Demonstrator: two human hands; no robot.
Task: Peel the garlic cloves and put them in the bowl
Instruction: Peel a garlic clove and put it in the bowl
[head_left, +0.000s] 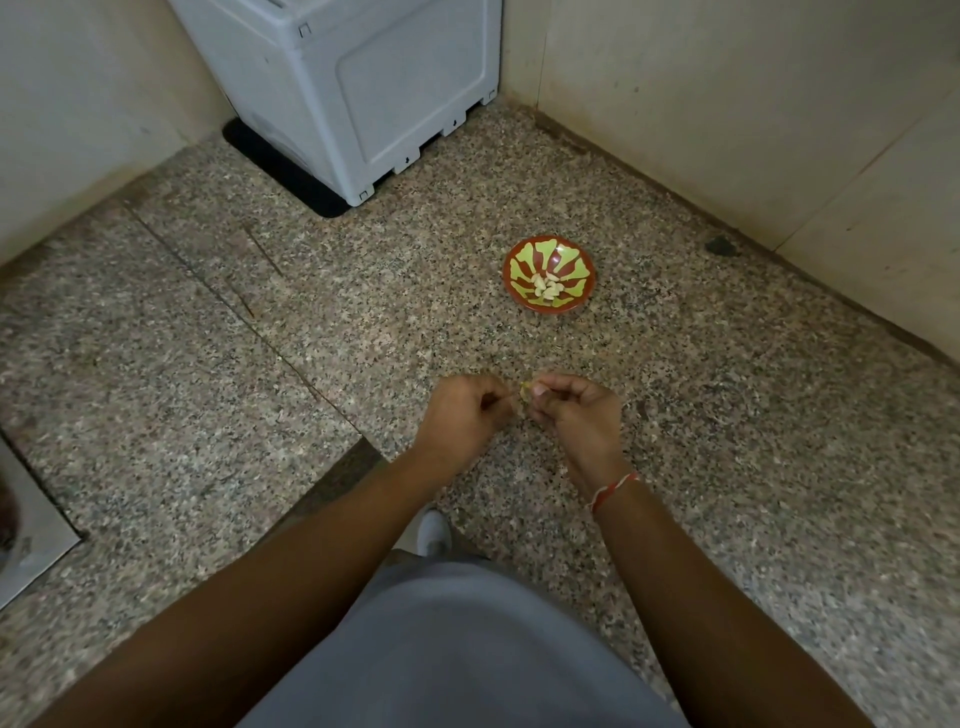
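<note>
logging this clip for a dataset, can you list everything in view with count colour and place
bowl: one, red-brown with green pattern, on the floor ahead and right of the hands
peeled garlic cloves: several, pale, piled in the bowl
garlic clove: one, pale yellowish, pinched between both hands
grey plastic appliance: one, in the far corner on a black mat
speckled stone floor: grey-brown, throughout
walls: cream, left and right
shoe: one, white, below the hands
thread bracelet: red and white, right wrist
left hand: grip on the clove
right hand: grip on the clove
</note>
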